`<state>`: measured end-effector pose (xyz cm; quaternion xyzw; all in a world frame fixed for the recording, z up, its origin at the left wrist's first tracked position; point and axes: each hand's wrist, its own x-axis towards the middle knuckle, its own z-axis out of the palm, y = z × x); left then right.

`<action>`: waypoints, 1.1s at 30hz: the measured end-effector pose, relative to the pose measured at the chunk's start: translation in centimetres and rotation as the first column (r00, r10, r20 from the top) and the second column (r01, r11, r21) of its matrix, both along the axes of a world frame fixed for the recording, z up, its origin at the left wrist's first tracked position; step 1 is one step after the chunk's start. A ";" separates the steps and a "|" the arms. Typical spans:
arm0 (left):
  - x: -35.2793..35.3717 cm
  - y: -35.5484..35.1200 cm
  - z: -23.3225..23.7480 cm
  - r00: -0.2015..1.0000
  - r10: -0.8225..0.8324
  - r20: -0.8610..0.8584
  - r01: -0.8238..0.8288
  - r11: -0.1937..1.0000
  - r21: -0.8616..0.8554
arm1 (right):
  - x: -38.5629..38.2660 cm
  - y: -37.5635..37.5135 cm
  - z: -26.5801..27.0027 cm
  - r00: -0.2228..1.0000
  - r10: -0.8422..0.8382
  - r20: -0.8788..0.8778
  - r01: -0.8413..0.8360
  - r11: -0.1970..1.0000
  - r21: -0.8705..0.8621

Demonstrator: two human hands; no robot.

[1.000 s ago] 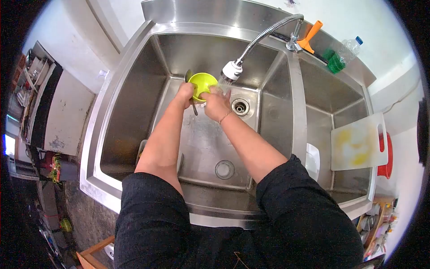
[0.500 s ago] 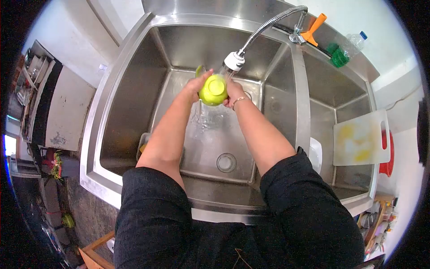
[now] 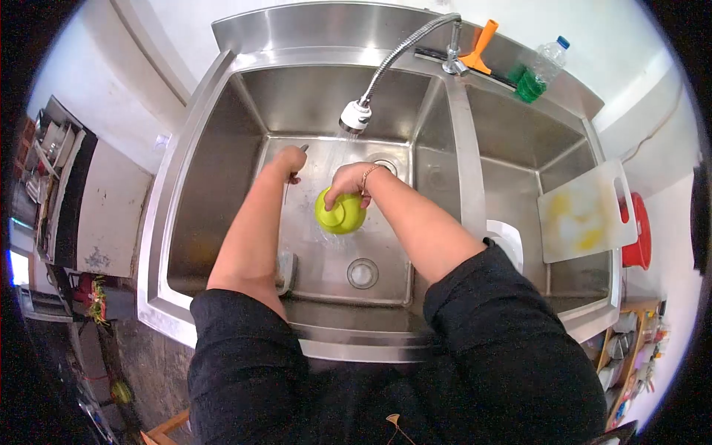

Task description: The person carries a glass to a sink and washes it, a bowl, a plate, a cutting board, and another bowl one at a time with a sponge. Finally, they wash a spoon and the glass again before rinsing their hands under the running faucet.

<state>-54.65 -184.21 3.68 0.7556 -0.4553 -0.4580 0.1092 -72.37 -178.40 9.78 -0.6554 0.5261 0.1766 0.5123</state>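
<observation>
A lime-green bowl (image 3: 348, 217) is upside down low in the large steel basin (image 3: 326, 256), its round base facing up. My right hand (image 3: 347, 182) grips it, with fingers over the base and side. To the left, my left hand (image 3: 292, 160) is closed on a thin dark item whose tip shows above the fingers; what it is I cannot make out. Water runs from the white tap head (image 3: 355, 117) just above and behind the bowl.
A drain (image 3: 363, 274) lies near the basin's front, and a container (image 3: 286, 273) sits beside my left forearm. Right of the divider are a white cutting board (image 3: 582, 211) and a red basin (image 3: 638, 233). A bottle (image 3: 544, 68) and orange tool (image 3: 482, 46) stand behind.
My left hand has come off the bowl and moved left. My right hand has lowered the bowl away from the tap head, its fingers now over the base. The camera view has shifted.
</observation>
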 end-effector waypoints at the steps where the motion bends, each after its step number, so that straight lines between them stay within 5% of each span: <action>1: -0.7 1.1 3.2 0.998 -0.043 0.038 0.043 0.999 0.000 | 0.0 0.7 0.9 0.999 0.029 -0.022 -0.029 1.000 0.001; 2: -0.7 1.5 5.1 0.992 -0.127 0.022 0.126 0.991 0.039 | 0.1 1.2 1.5 0.997 0.056 -0.045 -0.056 0.998 0.001; 3: -0.7 1.7 6.7 0.978 -0.211 0.003 0.210 0.975 0.078 | 0.3 -0.6 -3.6 0.921 0.339 -0.194 -0.362 0.927 -0.101; 6: -0.7 2.5 9.9 0.928 -0.372 -0.017 0.369 0.913 0.171 | -0.3 2.2 2.3 0.910 0.361 -0.203 -0.408 0.864 -0.293; 9: -1.1 4.4 13.2 0.890 -0.456 0.019 0.448 0.881 0.152 | -1.5 6.5 5.9 0.928 0.281 -0.244 -0.359 0.509 -0.782; 13: -3.7 7.7 18.1 0.819 -0.572 0.050 0.563 0.817 0.125 | -4.7 9.4 7.6 0.933 0.271 -0.237 -0.266 0.074 -0.961; 17: -6.4 9.6 19.5 0.854 -0.498 -0.152 0.481 0.866 -0.136 | -8.4 9.4 6.4 0.923 0.363 -0.128 -0.148 0.028 -0.989; 20: -9.7 12.0 21.8 0.840 -0.455 -0.296 0.428 0.891 -0.154 | -11.1 10.3 7.6 0.946 0.324 -0.034 -0.046 0.032 -0.998; 24: -13.4 13.6 21.7 0.799 -0.553 -0.237 0.541 0.833 -0.117 | -14.8 12.2 10.0 0.946 0.275 -0.173 -0.111 -0.227 -0.968; 25: -14.4 13.4 22.1 0.786 -0.593 -0.176 0.596 0.802 -0.036 | -15.7 12.0 9.3 0.942 0.322 -0.096 -0.029 -0.208 -0.978; 26: -15.2 13.7 22.4 0.768 -0.569 -0.292 0.586 0.810 -0.037 | -16.9 12.2 9.2 0.944 0.317 -0.096 -0.028 -0.212 -0.977; 29: -17.8 15.3 25.0 0.640 -0.505 -0.579 0.578 0.813 -0.071 | -21.1 13.5 9.9 0.963 0.263 -0.066 -0.012 -0.203 -0.979; 32: -20.5 16.1 25.1 0.463 -0.747 -0.476 0.658 0.650 -0.380 | -24.5 15.6 11.1 0.983 0.181 -0.002 0.029 -0.165 -0.986; 33: -21.7 16.5 25.4 0.458 -0.775 -0.436 0.699 0.617 -0.362 | -25.4 16.4 12.0 0.982 0.190 -0.001 0.032 -0.173 -0.984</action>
